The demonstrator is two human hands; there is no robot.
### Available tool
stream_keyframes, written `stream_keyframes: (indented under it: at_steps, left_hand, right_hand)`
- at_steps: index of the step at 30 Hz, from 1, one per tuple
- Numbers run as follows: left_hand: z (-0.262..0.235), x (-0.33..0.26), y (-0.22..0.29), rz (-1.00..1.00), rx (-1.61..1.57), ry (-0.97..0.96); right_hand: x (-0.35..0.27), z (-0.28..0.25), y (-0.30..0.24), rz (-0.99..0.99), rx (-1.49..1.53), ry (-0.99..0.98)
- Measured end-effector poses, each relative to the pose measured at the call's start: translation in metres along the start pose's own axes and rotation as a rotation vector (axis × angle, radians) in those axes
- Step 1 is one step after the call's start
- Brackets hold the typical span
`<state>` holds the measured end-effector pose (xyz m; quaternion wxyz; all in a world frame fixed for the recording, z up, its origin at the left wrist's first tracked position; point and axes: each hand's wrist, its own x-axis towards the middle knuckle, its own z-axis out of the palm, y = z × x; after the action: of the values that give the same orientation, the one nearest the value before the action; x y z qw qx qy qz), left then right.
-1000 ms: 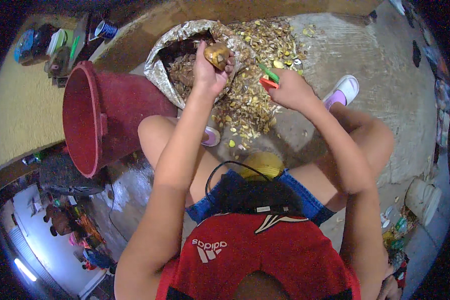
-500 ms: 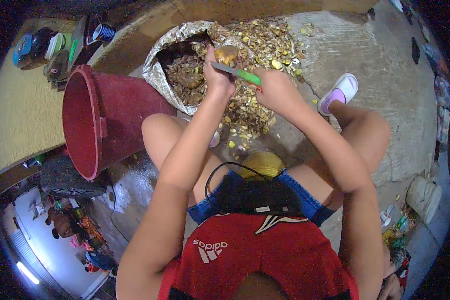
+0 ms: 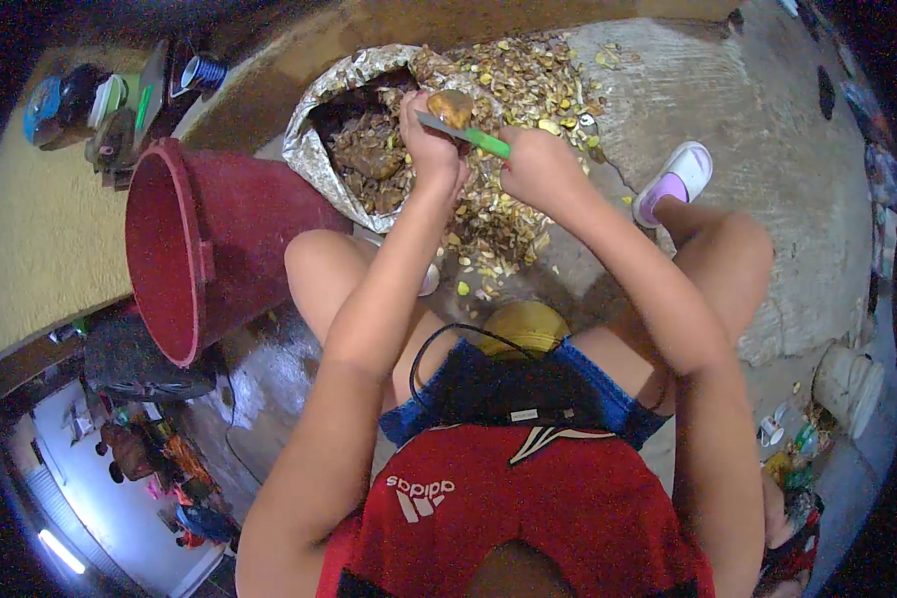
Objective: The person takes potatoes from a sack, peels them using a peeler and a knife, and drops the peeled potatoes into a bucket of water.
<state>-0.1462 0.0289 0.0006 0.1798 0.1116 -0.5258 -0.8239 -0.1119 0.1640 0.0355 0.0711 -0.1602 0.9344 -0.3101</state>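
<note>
My left hand (image 3: 434, 154) is closed around a roundish brown-and-yellow tuber (image 3: 450, 106), held over the right side of an open whitish sack (image 3: 304, 125). In my right hand (image 3: 543, 167) is a knife by its green handle (image 3: 488, 143). The knife's grey blade (image 3: 441, 127) points left and lies across the near side of the tuber; whether it cuts in I cannot tell. Brown lumpy pieces (image 3: 374, 154) fill the sack. Pale and yellow peelings (image 3: 528, 90) lie scattered on the floor beside and beneath my hands.
A big dark red tub (image 3: 259, 219) stands to the left, its mouth facing left. Past it is a yellowish ledge (image 3: 40, 229) bearing a blue-and-white cup (image 3: 204, 72) and other items. A white bucket (image 3: 849, 389) is at the right. Something yellow and round (image 3: 518, 329) sits between my legs.
My right hand and the knife have shifted slightly left, toward the tuber. The tuber has turned a little in my left hand.
</note>
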Motion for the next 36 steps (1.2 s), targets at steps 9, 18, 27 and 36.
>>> stream_keyframes:
  at_steps: [9,18,27,36]
  left_hand:
    - [0.003,-0.003,0.027,0.489,0.914,-0.030]
    - [-0.006,0.013,0.011,0.293,0.538,-0.033]
    - [-0.012,0.017,0.017,0.644,0.945,0.000]
    - [0.010,0.004,0.041,0.632,0.801,0.016]
  right_hand:
    - [0.004,0.000,-0.004,0.012,0.049,-0.011]
    - [0.012,-0.004,-0.007,0.060,0.059,-0.055]
    - [0.017,-0.003,-0.009,0.022,0.039,0.010]
    - [0.020,0.009,-0.003,0.007,0.150,-0.031]
